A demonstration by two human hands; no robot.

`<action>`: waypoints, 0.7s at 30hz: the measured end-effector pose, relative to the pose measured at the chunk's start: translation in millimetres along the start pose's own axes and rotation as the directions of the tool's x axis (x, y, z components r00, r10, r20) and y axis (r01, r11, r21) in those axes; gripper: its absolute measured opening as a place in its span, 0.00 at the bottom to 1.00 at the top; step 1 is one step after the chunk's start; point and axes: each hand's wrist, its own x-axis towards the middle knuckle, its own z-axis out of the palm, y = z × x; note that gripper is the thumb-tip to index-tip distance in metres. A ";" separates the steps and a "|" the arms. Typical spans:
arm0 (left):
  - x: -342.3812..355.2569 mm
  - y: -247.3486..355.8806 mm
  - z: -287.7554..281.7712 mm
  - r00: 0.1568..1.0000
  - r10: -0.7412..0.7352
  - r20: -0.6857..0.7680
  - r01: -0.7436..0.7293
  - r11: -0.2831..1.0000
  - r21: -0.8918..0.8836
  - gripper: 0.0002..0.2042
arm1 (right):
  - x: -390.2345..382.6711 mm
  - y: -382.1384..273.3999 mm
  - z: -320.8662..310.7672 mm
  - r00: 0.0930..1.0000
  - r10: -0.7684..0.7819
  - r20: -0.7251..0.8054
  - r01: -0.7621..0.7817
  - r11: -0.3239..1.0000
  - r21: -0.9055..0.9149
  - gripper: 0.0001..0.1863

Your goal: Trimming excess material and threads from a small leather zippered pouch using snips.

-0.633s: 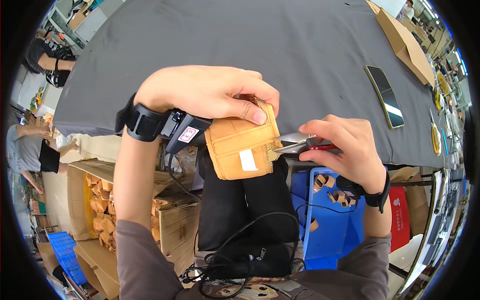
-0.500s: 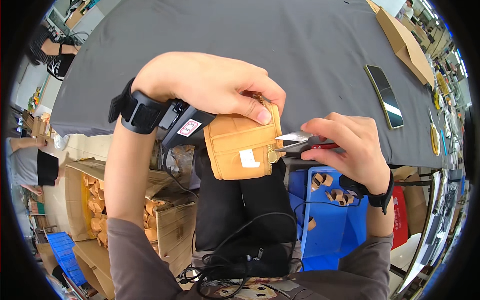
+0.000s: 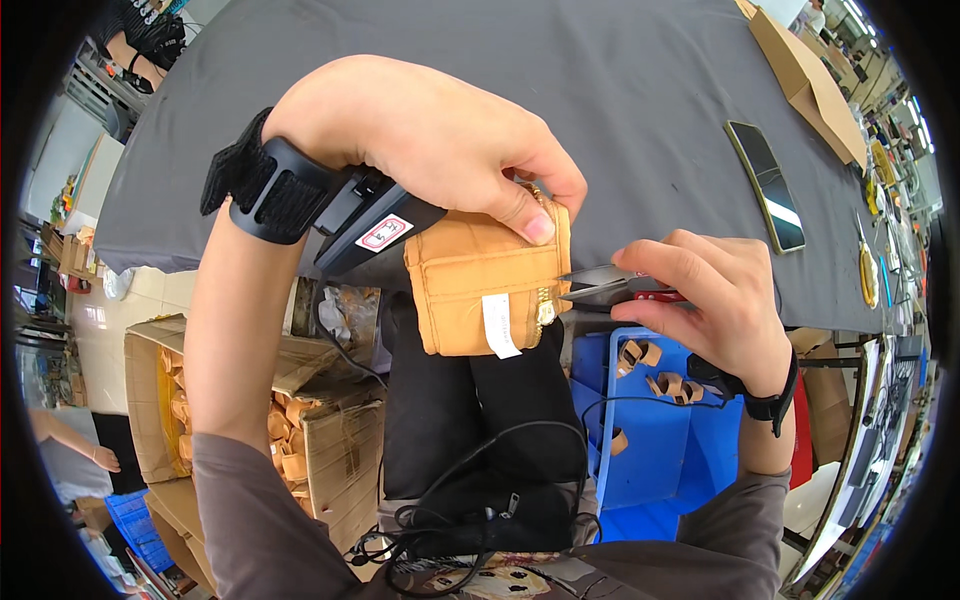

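Note:
My left hand (image 3: 450, 150) pinches the upper right corner of a small tan zippered pouch (image 3: 455, 275) and holds it over my lap at the table's edge. A white fabric tag (image 3: 499, 326) hangs from the pouch's face. Down its right side runs a gold zipper (image 3: 545, 305), partly covered by my fingers at the top. My right hand (image 3: 705, 290) grips thread snips (image 3: 605, 285) with red on the handles. Their two blades are parted, and the tips reach the pouch's right edge by the zipper.
A dark cloth covers the table (image 3: 640, 120). On it lie a phone (image 3: 766, 187), a cardboard box (image 3: 808, 85) and yellow-handled scissors (image 3: 866, 270). Below left, a carton (image 3: 345, 450) holds several tan pieces; below right is a blue bin (image 3: 650, 455). Cables (image 3: 440, 500) cross my lap. Other people are at left.
The white tag has swung down and now shows longer. My left hand has risen slightly, and the snips have shifted a little, with their tips still by the zipper edge.

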 end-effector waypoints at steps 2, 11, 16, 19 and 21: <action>0.0 1.6 0.1 1.000 -0.012 -0.005 0.012 1.000 0.013 0.11 | -0.7 -1.1 1.0 1.000 -0.005 -0.010 0.005 1.000 -0.003 0.14; 4.8 6.9 0.4 0.999 -0.041 -0.003 0.041 0.996 0.075 0.11 | -1.1 -4.0 -2.0 1.000 -0.011 -0.001 0.011 0.997 -0.079 0.16; 5.1 9.2 -1.4 0.998 -0.060 0.006 0.059 0.993 0.104 0.11 | -1.1 0.9 0.6 0.999 -0.026 -0.026 0.024 0.998 -0.061 0.13; 5.0 6.4 0.9 0.998 -0.059 -0.013 0.060 0.995 0.085 0.11 | -2.4 4.2 0.9 0.998 -0.049 -0.031 0.047 0.996 -0.073 0.13; 1.5 9.0 1.2 0.997 -0.077 -0.017 0.079 0.994 0.081 0.11 | -2.0 5.6 0.4 0.994 -0.108 -0.006 0.107 0.990 -0.091 0.17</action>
